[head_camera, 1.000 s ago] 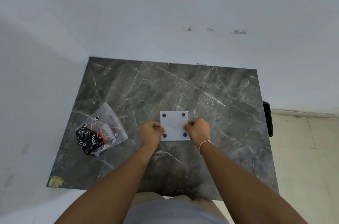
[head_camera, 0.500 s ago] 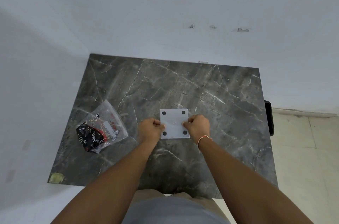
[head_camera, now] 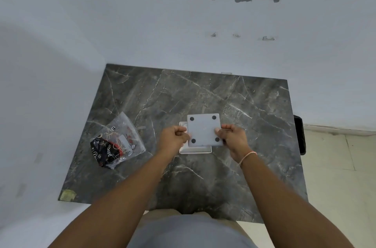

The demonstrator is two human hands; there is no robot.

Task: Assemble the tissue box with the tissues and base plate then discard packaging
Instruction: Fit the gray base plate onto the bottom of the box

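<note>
Two hands, left [head_camera: 176, 137] and right [head_camera: 233, 138], one base plate [head_camera: 204, 129] with four dark pads [head_camera: 191, 119], one tissue box [head_camera: 195, 149], one plastic package [head_camera: 117, 142] near the counter's [head_camera: 254, 125] left edge.

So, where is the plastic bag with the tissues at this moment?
In the head view the plastic bag lies flat on the left part of the marble table, left of the left hand and apart from it.

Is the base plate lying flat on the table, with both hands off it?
No: the left hand and right hand hold the base plate by its sides, above the white box on the table.
</note>
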